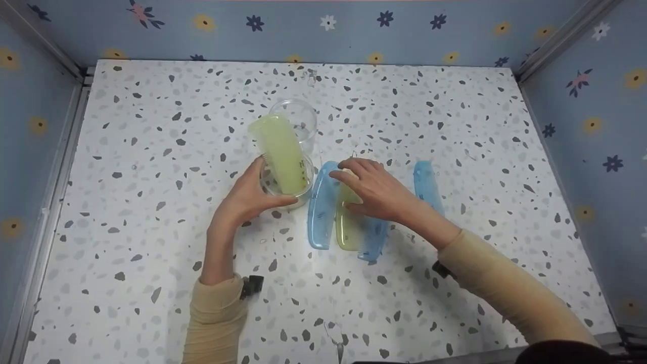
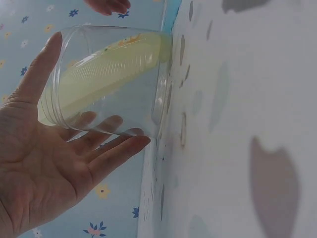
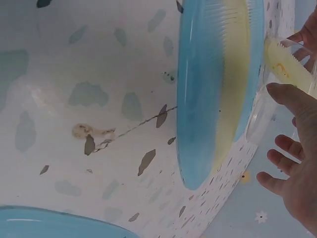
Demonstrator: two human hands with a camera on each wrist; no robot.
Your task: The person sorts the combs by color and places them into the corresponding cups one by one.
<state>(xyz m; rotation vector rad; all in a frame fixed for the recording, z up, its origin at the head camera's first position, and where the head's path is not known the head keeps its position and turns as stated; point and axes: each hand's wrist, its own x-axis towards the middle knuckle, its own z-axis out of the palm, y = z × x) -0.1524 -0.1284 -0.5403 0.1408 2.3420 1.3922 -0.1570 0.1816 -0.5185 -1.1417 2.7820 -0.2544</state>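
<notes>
My left hand (image 1: pixel 245 194) holds a clear plastic jar (image 2: pixel 129 109) that stands on the table, thumb at its rim and fingers along its side. Inside the jar a yellow-green comb (image 1: pixel 283 151) leans at a slant, its upper end sticking out past the rim. Over a row of combs hovers my right hand (image 1: pixel 376 189), fingers spread and bent a little, nothing in its grasp. Below it lie a blue comb (image 1: pixel 319 217), a yellow-green comb (image 1: pixel 348 232) and another blue comb (image 1: pixel 374 242), side by side. The right hand partly covers them in the head view.
A further blue comb (image 1: pixel 427 182) lies to the right, partly behind the right forearm. Just behind the jar is a round clear plastic piece (image 1: pixel 314 119). The speckled white table (image 1: pixel 151 151) is bordered by flowered blue panels (image 1: pixel 303 30) at the back and sides.
</notes>
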